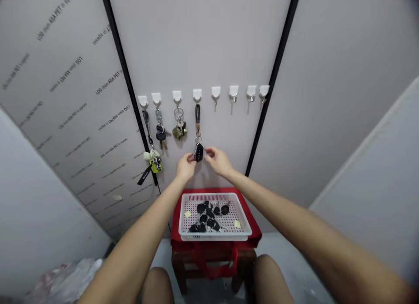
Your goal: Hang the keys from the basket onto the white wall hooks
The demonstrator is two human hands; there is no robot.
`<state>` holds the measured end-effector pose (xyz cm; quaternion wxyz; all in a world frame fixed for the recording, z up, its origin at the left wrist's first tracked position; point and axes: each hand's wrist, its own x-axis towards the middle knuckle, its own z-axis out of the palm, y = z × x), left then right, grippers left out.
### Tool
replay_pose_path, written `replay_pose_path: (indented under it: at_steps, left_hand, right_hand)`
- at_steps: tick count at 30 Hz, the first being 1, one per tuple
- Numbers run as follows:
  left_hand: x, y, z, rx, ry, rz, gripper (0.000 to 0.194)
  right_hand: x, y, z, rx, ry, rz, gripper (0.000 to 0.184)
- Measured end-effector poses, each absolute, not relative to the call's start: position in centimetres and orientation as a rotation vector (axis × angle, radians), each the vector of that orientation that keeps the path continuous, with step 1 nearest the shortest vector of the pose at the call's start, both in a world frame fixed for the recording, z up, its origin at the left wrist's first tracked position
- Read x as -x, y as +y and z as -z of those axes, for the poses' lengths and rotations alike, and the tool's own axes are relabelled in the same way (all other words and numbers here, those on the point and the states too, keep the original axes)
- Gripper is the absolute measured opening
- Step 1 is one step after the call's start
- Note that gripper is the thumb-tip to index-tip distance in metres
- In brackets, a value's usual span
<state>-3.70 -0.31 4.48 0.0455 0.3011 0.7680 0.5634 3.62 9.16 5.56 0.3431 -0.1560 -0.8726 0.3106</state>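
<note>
A black car key fob [199,152] hangs by a ring and a dark braided strap [197,116] from the fourth hook [197,95] from the left. My left hand [186,167] has its fingertips closed at the fob's lower left edge. Just to the right of the fob is my right hand [218,160], its fingers curved and slightly apart, with a small gap to the fob. Below both hands, a white plastic basket [214,238] holds several black-headed keys [209,212] and two small pale yellow pieces.
Bunches of keys [160,133] hang on the three hooks to the left, one with a green-yellow charm [155,162]. More white hooks [233,91] continue to the right without keys. The basket rests on a red cloth [254,221] over a wooden stool [178,260].
</note>
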Motion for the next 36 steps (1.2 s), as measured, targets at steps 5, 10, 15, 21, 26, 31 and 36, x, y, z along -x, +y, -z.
replay_pose_path:
  at_steps: [5,10,15,21,26,31,36]
  left_hand:
    - [2.1,-2.3,1.3,-1.004,2.536,-1.276,0.032]
    - [0.4,-2.6,6.7,-1.365,2.563,-0.725,0.031]
    - [0.1,-2.4,8.3,-1.392,2.618,-0.457,0.021]
    - [0.7,-2.3,5.8,-1.329,2.390,-0.797,0.018]
    - [0.7,-2.2,2.3,-1.299,2.226,-0.981,0.015]
    - [0.6,-1.7,-1.3,-1.250,2.113,-1.185,0.012]
    - [0.3,-0.2,-5.8,-1.368,2.134,-1.655,0.005]
  right_hand:
    - [-7.3,9.5,3.7,0.469,-2.770,-0.877,0.020]
    - [-9.2,8.1,7.4,0.464,-2.952,-0.710,0.017]
    - [-10.1,7.4,7.5,0.461,-3.037,-0.615,0.014]
    - [-9.8,8.2,6.1,0.401,-2.619,-0.932,0.021]
    - [-8.9,8.2,3.7,0.335,-2.556,-1.113,0.018]
    - [-8.3,8.5,1.0,0.304,-2.378,-1.347,0.014]
    - [-7.7,9.7,-5.5,0.320,-2.130,-1.467,0.009]
